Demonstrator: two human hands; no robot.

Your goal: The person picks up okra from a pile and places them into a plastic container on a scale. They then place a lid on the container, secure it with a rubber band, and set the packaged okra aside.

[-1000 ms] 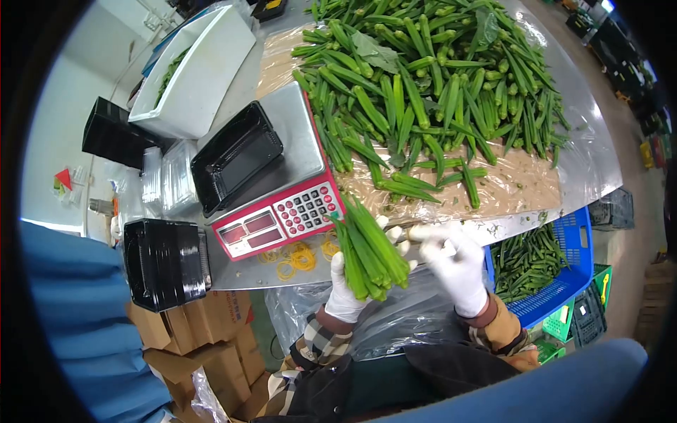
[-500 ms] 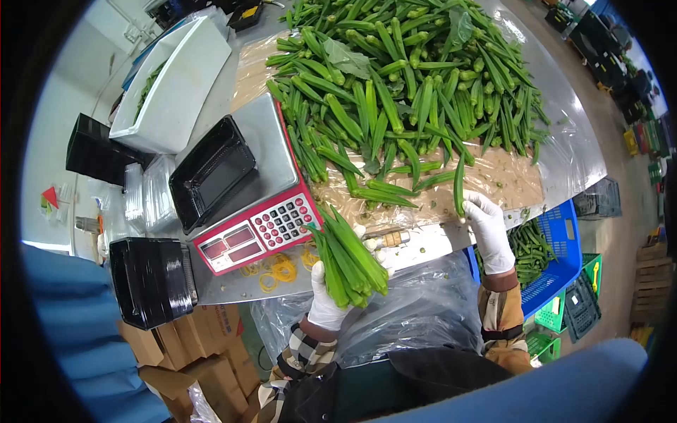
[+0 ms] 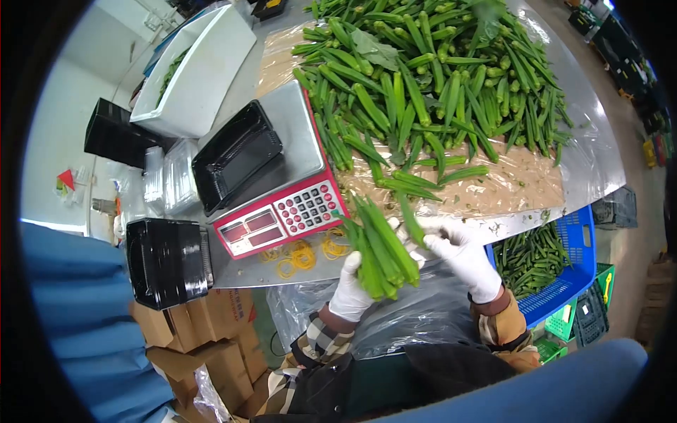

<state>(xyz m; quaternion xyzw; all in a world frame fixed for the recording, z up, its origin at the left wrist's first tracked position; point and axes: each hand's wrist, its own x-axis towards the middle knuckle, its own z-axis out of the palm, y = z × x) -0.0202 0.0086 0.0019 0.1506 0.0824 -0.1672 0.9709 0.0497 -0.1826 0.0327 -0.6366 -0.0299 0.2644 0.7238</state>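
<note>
My left hand [image 3: 350, 292], in a white glove, is closed around a bunch of green okra [image 3: 381, 254] over the near table edge. A single okra pod [image 3: 410, 220] is pinched in my gloved right hand [image 3: 462, 255], just right of the bunch. Beyond both hands a large heap of okra [image 3: 437, 77] covers the table, with a few loose pods [image 3: 416, 185] at its near side. To the left stands a red and silver weighing scale [image 3: 296, 134] bearing a black plastic tray [image 3: 238, 158]. Yellow rubber bands [image 3: 300, 255] lie by its front edge.
A blue crate [image 3: 580, 264] holding okra sits right of the table, near green crates [image 3: 563, 321]. Left are a white foam box [image 3: 204, 77], stacked black trays [image 3: 166, 261] and clear plastic packs [image 3: 180, 180]. Cardboard boxes [image 3: 211, 321] stand below.
My right hand has come left and toward me with its single okra pod, from the heap's edge to beside the bunch. The whole view has shifted slightly; my left hand keeps its hold.
</note>
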